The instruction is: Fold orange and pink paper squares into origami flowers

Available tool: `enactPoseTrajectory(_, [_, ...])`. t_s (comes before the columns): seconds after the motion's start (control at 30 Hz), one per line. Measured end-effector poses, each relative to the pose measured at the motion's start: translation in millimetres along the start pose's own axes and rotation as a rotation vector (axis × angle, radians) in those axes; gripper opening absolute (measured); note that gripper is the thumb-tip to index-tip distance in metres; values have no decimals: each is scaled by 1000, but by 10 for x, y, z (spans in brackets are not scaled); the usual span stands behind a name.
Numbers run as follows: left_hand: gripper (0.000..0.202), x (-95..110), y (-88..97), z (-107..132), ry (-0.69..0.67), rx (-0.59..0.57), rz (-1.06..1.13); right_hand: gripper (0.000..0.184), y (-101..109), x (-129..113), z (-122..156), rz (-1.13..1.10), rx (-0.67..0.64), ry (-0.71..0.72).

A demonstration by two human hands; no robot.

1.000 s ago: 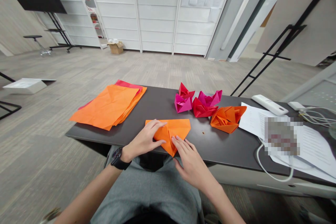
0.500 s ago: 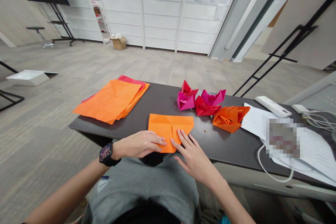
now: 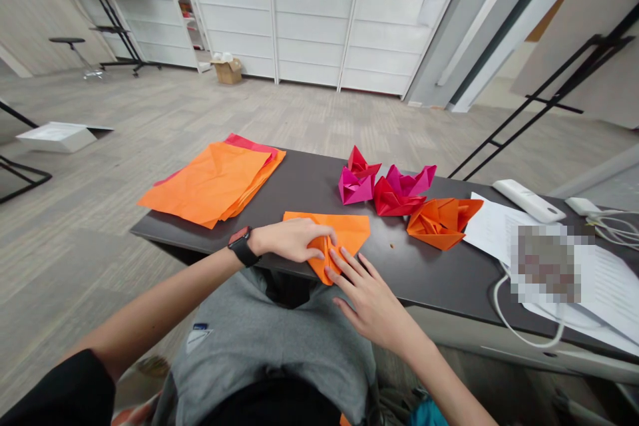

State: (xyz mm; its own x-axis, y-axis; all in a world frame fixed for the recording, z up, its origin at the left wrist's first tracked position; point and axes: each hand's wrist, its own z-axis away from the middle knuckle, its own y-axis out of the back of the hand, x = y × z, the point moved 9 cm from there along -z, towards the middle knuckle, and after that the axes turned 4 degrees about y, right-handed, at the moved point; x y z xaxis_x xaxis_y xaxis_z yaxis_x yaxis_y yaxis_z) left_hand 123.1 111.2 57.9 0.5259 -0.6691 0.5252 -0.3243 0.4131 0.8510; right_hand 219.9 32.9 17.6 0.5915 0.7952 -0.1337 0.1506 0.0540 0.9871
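Head view: left, loose sheets [image 3: 210,180] lie stacked on the desk [image 3: 307,180]. The left hand [image 3: 294,239] curls over the folded orange paper [image 3: 352,229] at the desk's near edge; whether it pinches a flap, I cannot tell. The right hand [image 3: 372,303], fingers spread, presses it. Seemingly mid-fold; aligning, then creasing, seems called for.

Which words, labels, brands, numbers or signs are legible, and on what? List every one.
None can be read.
White printed paper sheets at right: too small, partly pixelated.
White paper sheets on the tall white cabinet: too faint.
Black square smartwatch: unreadable.
Blue-and-white label on grey fabric trousers: too small.
Orange folded paper sheet: no lettering visible.
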Motion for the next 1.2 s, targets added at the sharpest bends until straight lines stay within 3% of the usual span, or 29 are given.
enactPoseTrajectory(0.2, [33,-242,-90,-162,109,50,40,46,31,-5,0,-51,24,-3])
enactPoseTrajectory(0.67, [28,-256,-126,-70,115,189,11,66,-8,-5,11,-47,11,24])
enactPoseTrajectory(0.93, [26,-197,-130,30,178,303,-94,71,-26,4,22,-64,7,6])
enactPoseTrajectory(1.2, [23,4,-197,198,201,425,-322,73,-21,19,22,-94,38,-6])
